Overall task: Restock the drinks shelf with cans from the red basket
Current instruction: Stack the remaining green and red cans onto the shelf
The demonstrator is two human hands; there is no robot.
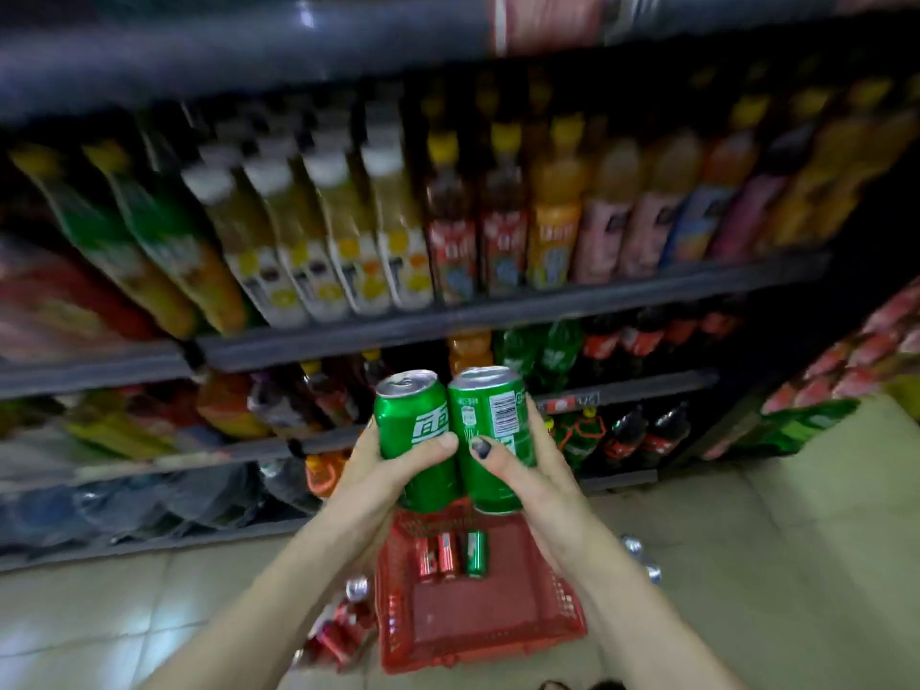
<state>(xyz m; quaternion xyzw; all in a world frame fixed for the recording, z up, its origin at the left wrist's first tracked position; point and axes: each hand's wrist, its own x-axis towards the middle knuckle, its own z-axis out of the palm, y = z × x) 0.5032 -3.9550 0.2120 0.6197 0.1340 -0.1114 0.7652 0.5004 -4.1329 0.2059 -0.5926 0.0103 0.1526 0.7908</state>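
Note:
My left hand is wrapped around a green can, held upright. Beside it, touching, stands a second green can gripped by my right hand. Both cans hover in front of the dark drinks shelf, above the red basket on the floor. Inside the basket lie two red cans and one green can at its far end.
Bottles fill the shelves in rows. Loose red cans lie on the tiled floor left of the basket, and silver-topped cans sit to its right. Snack packs hang on a rack at the right.

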